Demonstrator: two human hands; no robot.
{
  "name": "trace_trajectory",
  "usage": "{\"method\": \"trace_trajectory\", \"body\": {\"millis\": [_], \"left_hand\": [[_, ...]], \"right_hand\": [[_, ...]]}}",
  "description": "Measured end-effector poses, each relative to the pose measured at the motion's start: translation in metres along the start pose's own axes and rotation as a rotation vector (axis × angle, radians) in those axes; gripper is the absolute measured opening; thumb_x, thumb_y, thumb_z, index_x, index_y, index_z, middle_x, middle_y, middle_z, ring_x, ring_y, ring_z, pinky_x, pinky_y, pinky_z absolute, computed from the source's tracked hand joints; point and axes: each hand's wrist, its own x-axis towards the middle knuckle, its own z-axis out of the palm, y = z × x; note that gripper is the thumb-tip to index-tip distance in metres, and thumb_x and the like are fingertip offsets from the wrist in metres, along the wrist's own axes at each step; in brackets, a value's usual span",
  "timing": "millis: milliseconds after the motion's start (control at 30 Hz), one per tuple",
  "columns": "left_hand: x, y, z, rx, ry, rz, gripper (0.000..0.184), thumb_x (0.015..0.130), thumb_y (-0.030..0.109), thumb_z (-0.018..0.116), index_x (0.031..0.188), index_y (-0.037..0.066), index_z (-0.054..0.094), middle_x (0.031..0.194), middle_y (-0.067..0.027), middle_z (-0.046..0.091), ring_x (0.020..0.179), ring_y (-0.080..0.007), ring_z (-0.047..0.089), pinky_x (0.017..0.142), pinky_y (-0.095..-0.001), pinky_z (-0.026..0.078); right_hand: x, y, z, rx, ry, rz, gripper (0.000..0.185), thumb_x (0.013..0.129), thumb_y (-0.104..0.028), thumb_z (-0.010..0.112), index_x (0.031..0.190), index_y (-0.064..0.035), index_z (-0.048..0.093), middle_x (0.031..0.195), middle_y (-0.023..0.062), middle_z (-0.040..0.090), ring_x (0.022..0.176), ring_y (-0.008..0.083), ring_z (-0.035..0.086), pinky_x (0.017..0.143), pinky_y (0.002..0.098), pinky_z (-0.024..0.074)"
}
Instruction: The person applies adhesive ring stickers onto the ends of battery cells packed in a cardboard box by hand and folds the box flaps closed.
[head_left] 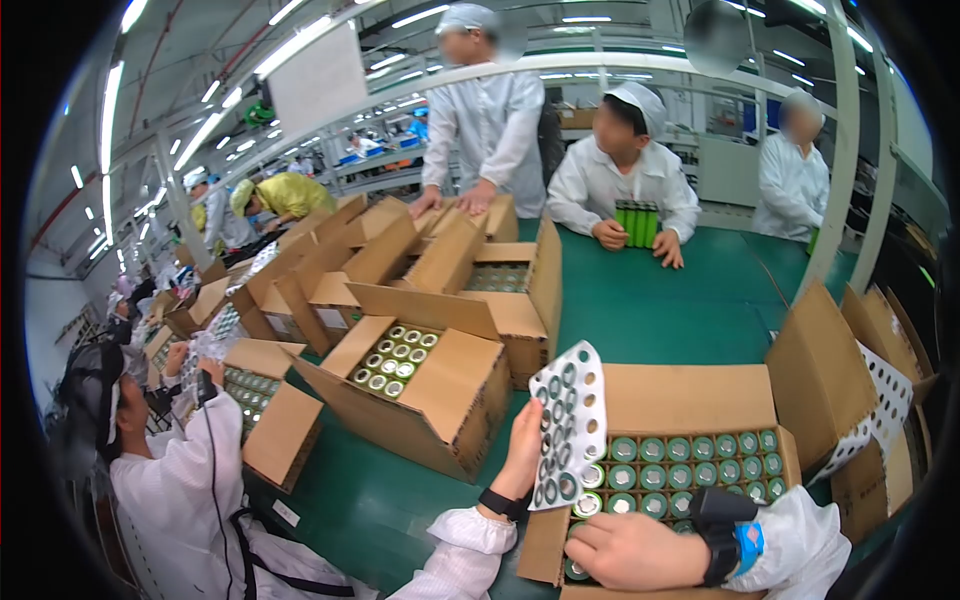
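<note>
My left hand grips the edge of a white perforated sheet dotted with dark rings, holding it tilted up at the left side of an open cardboard box. Rows of green cylindrical battery cells stand upright in that box, their ends facing up. Over the near left cells lies my right hand, palm down with its fingers curled together. Its fingertips are at the cells by the box's left edge; what they pinch, if anything, is hidden. A blue-banded device sits on my right wrist.
Another open box of cells stands left on the green table. More cartons line the back left. At right are open cartons with a perforated white sheet. Co-workers surround the table; one holds green cells.
</note>
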Motion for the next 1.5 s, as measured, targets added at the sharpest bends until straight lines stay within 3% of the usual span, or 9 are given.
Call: {"method": "trace_trajectory", "body": {"millis": [200, 600, 800, 1067, 1200, 1300, 1367, 1433, 1500], "left_hand": [[-0.004, 0.028, 0.003, -0.123, -0.016, -0.014, 0.027, 0.095, 0.025, 0.042, 0.101, 0.001, 0.053, 0.090, -0.0045, 0.063, 0.073, -0.0105, 0.061, 0.064, -0.0231, 0.050], [-0.013, 0.049, 0.009, -0.140, -0.010, 0.059, 0.011, 0.090, 0.017, 0.051, 0.085, 0.008, 0.047, 0.078, -0.0004, 0.057, 0.068, -0.0066, 0.055, 0.060, -0.0197, 0.046], [-0.014, 0.050, 0.008, -0.178, -0.002, 0.043, 0.014, 0.087, 0.012, 0.055, 0.089, 0.009, 0.042, 0.081, -0.0047, 0.058, 0.067, -0.0112, 0.059, 0.057, -0.0222, 0.050], [-0.016, 0.054, 0.013, -0.105, -0.048, 0.102, 0.035, 0.087, 0.005, 0.052, 0.120, 0.002, 0.039, 0.096, -0.0104, 0.060, 0.076, -0.0148, 0.062, 0.064, -0.0274, 0.053], [-0.020, 0.061, 0.017, -0.053, -0.065, 0.104, 0.035, 0.089, 0.010, 0.053, 0.121, 0.003, 0.042, 0.088, -0.0035, 0.062, 0.065, -0.0073, 0.058, 0.058, -0.0218, 0.050], [-0.020, 0.062, 0.012, 0.019, -0.062, 0.089, 0.018, 0.089, 0.015, 0.055, 0.100, 0.001, 0.057, 0.080, -0.0010, 0.063, 0.063, -0.0047, 0.056, 0.056, -0.0179, 0.046], [-0.022, 0.063, 0.010, 0.062, -0.109, 0.113, 0.014, 0.088, 0.016, 0.057, 0.090, 0.002, 0.059, 0.079, -0.0006, 0.063, 0.062, -0.0031, 0.055, 0.054, -0.0163, 0.043], [-0.028, 0.068, 0.015, 0.150, -0.180, 0.127, 0.014, 0.087, 0.015, 0.058, 0.089, 0.002, 0.059, 0.077, -0.0001, 0.063, 0.061, -0.0030, 0.054, 0.054, -0.0159, 0.042], [-0.033, 0.069, 0.021, 0.184, -0.234, 0.135, 0.015, 0.086, 0.015, 0.060, 0.089, 0.001, 0.058, 0.078, -0.0006, 0.063, 0.062, -0.0038, 0.055, 0.055, -0.0164, 0.043]], "right_hand": [[-0.005, -0.027, -0.001, -0.070, 0.056, 0.176, 0.019, 0.071, -0.011, 0.054, 0.086, -0.0015, 0.049, 0.078, 0.0120, 0.050, 0.077, 0.0257, 0.050, 0.067, 0.0342, 0.0421], [-0.005, -0.033, -0.002, -0.125, 0.044, 0.128, 0.017, 0.072, -0.009, 0.048, 0.086, -0.0005, 0.048, 0.088, 0.0170, 0.050, 0.088, 0.0298, 0.049, 0.078, 0.0373, 0.0382], [-0.005, -0.031, 0.002, -0.150, 0.024, 0.107, 0.014, 0.074, -0.011, 0.047, 0.086, -0.0035, 0.048, 0.084, 0.0158, 0.048, 0.083, 0.0286, 0.048, 0.074, 0.0362, 0.0374], [-0.009, -0.036, -0.005, -0.196, 0.096, 0.028, 0.010, 0.075, -0.013, 0.047, 0.081, -0.0048, 0.048, 0.068, 0.0109, 0.049, 0.072, 0.0261, 0.050, 0.070, 0.0386, 0.0373], [-0.009, -0.038, -0.004, -0.143, 0.107, -0.027, 0.007, 0.074, -0.012, 0.048, 0.074, -0.0054, 0.045, 0.057, 0.0106, 0.050, 0.066, 0.0266, 0.055, 0.079, 0.0399, 0.0400], [-0.006, -0.025, -0.018, -0.028, 0.090, -0.079, 0.011, 0.073, -0.012, 0.051, 0.070, -0.0054, 0.043, 0.048, 0.0079, 0.044, 0.058, 0.0215, 0.053, 0.078, 0.0392, 0.0406], [0.000, -0.017, -0.026, 0.134, 0.446, -0.123, 0.009, 0.074, -0.012, 0.051, 0.079, -0.0041, 0.049, 0.059, 0.0100, 0.046, 0.059, 0.0235, 0.051, 0.069, 0.0372, 0.0428], [0.002, 0.006, -0.024, -0.043, 0.594, 0.021, 0.029, 0.066, -0.013, 0.069, 0.089, -0.0039, 0.054, 0.084, 0.0067, 0.053, 0.078, 0.0209, 0.055, 0.067, 0.0293, 0.0442], [0.007, 0.026, -0.039, -0.105, 0.752, 0.218, 0.042, 0.064, -0.012, 0.075, 0.099, -0.0017, 0.054, 0.098, 0.0094, 0.052, 0.090, 0.0212, 0.053, 0.072, 0.0283, 0.0428]]}}
